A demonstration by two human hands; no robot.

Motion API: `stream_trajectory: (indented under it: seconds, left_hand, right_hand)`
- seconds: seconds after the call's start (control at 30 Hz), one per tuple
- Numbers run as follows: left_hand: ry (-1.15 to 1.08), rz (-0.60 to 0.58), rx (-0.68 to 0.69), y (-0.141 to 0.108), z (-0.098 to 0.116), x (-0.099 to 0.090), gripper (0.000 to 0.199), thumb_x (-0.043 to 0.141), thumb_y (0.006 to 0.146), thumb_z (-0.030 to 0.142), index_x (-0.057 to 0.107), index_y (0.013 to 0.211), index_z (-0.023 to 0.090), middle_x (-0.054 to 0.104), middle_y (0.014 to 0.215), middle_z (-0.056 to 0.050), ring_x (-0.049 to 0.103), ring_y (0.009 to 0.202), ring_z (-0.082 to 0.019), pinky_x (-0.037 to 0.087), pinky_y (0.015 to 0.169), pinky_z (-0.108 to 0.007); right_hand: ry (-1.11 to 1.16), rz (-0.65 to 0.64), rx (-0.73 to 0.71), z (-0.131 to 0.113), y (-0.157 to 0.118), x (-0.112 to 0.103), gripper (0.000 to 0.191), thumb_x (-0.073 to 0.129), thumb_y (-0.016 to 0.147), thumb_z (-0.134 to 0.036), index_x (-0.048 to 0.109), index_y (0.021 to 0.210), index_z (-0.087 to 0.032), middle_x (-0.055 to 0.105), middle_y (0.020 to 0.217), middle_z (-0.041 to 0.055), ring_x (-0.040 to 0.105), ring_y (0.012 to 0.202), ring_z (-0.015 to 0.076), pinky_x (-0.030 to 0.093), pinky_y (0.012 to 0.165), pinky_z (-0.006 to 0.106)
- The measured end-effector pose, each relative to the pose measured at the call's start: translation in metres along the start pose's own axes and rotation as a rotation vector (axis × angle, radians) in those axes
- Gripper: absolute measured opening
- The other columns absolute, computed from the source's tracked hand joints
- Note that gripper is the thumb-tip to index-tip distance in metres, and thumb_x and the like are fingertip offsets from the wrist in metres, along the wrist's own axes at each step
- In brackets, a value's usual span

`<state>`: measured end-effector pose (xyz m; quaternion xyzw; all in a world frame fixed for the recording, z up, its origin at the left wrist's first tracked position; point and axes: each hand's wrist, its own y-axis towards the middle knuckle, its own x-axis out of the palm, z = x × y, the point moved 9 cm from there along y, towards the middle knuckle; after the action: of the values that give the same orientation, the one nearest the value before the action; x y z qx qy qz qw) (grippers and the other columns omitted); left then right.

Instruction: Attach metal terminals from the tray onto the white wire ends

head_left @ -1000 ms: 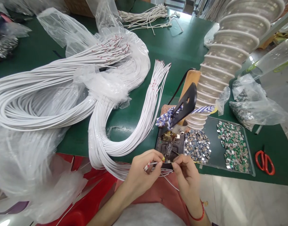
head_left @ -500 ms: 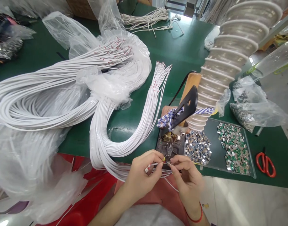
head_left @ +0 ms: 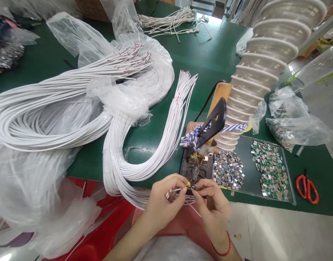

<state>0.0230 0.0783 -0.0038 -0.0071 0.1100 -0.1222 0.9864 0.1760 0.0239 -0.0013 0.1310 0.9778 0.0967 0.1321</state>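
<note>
Leads (head_left: 144, 159), white-sheathed and red-marked at the tips, run in a long loop across the green bench (head_left: 210, 54) and over its front edge to your hands, apparently laid to feed in from the left. Your left hand (head_left: 162, 204) is closed in a tight pinch on a few lead ends just in front of the small bench press (head_left: 196, 166). Your right hand (head_left: 214, 212) pinches at the same spot, fingers nearly shut; what it holds is too small to tell. The press sits near the bench edge with its black lever (head_left: 217, 117) raised, probably so both hands can work at its base. Metal clips (head_left: 270, 170) lie in a tray (head_left: 246, 159) just right of it, within your right hand's reach. Green bench shows between the loop and the press; red-handled scissors (head_left: 307, 188) sit well apart, beyond the tray.
</note>
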Motion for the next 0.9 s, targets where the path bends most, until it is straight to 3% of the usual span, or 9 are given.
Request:
stream_trajectory:
  seconds: [0.4,0.77,0.9]
  left_hand:
    - [0.033,0.015,0.096,-0.001,0.011,-0.001,0.020,0.057,0.086,0.007,0.063,0.070,0.019,0.075,0.084,-0.003,0.071,0.071,-0.013,0.050,0.058,-0.017]
    - [0.023,0.027,0.029,0.000,0.002,-0.002,0.019,0.057,0.084,0.011,0.064,0.067,0.018,0.075,0.080,-0.005,0.068,0.063,-0.013,0.042,0.047,-0.016]
    - [0.016,0.036,0.033,-0.001,-0.002,-0.001,0.020,0.057,0.083,0.011,0.063,0.066,0.018,0.075,0.079,-0.005,0.066,0.061,-0.012,0.037,0.045,-0.016]
  right_hand:
    - [-0.002,0.048,-0.011,-0.001,0.002,0.003,0.016,0.069,0.094,-0.011,0.065,0.086,-0.024,0.070,0.091,0.0042,0.069,0.087,0.0186,0.060,0.073,0.030]
    - [-0.030,0.007,-0.033,-0.001,-0.001,0.000,0.016,0.066,0.096,-0.011,0.061,0.088,-0.024,0.069,0.097,0.0024,0.067,0.092,0.0161,0.056,0.078,0.026]
    - [-0.072,0.010,-0.020,0.002,-0.004,-0.006,0.020,0.063,0.098,-0.015,0.056,0.082,-0.024,0.059,0.081,-0.0019,0.058,0.074,0.0140,0.049,0.066,0.023]
